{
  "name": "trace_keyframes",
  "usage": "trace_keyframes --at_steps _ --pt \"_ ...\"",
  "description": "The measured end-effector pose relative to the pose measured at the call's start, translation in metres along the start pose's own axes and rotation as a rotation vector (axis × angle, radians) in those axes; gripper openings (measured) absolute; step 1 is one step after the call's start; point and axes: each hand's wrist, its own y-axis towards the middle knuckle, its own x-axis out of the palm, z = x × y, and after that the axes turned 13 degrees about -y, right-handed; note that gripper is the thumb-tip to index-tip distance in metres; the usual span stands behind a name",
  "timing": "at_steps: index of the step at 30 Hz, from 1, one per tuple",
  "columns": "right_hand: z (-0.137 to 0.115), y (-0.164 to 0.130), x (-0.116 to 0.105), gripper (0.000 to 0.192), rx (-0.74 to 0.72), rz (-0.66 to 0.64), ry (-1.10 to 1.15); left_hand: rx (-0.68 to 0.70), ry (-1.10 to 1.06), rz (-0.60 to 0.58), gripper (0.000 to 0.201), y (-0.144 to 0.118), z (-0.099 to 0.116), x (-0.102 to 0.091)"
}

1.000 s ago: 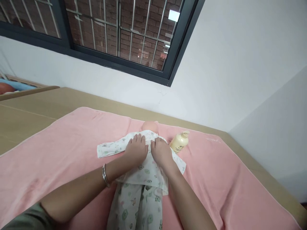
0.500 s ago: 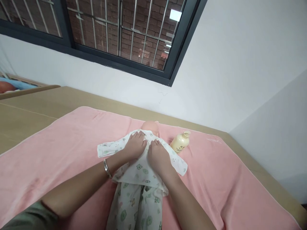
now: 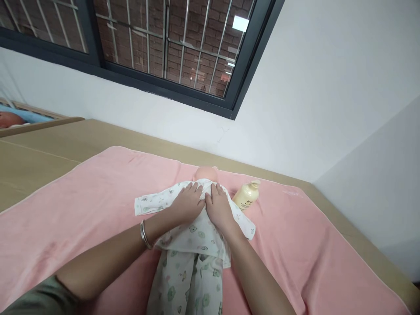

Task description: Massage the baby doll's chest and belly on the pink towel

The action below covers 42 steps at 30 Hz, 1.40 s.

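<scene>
A baby doll lies on a pink blanket [image 3: 282, 258], its smooth head [image 3: 206, 173] towards the wall. It wears a white long-sleeved top [image 3: 193, 236] and matching trousers [image 3: 177, 280], both printed with green animal figures. Flat on the left of the chest rests my left hand [image 3: 187, 202], fingers stretched out, a silver bangle on the wrist. My right hand [image 3: 220, 210] lies open on the right of the chest, its thumb close to my left hand. A cream pump bottle [image 3: 246, 195] leans beside the doll's right-side sleeve. The face is hidden.
Beneath the blanket is a tan padded surface [image 3: 98, 131] that meets the white wall [image 3: 311, 87]. A dark-framed window [image 3: 164, 87] with metal bars is above. At the far left, a wooden-edged bed [image 3: 42, 124] holds blue cloth and a brownish round thing.
My fingers have flattened out over the top, and the right hand's fingers have spread and moved slightly forward. The doll and bottle stay in place.
</scene>
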Motion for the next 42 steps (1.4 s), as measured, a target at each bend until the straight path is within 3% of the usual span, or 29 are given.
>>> trace_keyframes --at_steps 5,14,21,24,28,31,38,42 --pt "-0.002 -0.001 0.005 0.058 0.015 0.005 -0.020 -0.072 -0.085 -0.125 0.049 0.007 -0.004 -0.023" --pt "0.002 0.001 0.001 0.060 0.032 -0.024 -0.068 -0.048 -0.083 -0.071 0.048 0.005 -0.008 -0.012" --pt "-0.016 -0.022 -0.015 0.058 -0.015 -0.110 -0.157 -0.100 -0.278 -0.139 0.044 0.020 -0.029 -0.029" --pt "-0.013 -0.022 -0.018 0.051 -0.067 -0.098 -0.098 -0.109 -0.170 -0.096 0.044 0.013 -0.022 -0.022" --pt "0.012 0.001 -0.014 0.041 -0.030 -0.048 0.030 -0.083 0.109 0.037 0.050 -0.007 0.006 0.000" --pt "0.021 0.011 -0.008 0.042 -0.026 -0.027 -0.001 -0.072 0.135 0.052 0.048 -0.010 0.013 0.005" --pt "-0.008 -0.015 -0.017 0.043 -0.072 -0.027 -0.269 -0.106 -0.219 -0.106 0.045 0.021 -0.028 -0.021" --pt "-0.002 -0.007 -0.014 0.045 -0.064 -0.042 -0.221 -0.130 -0.109 -0.076 0.047 0.013 -0.018 -0.020"
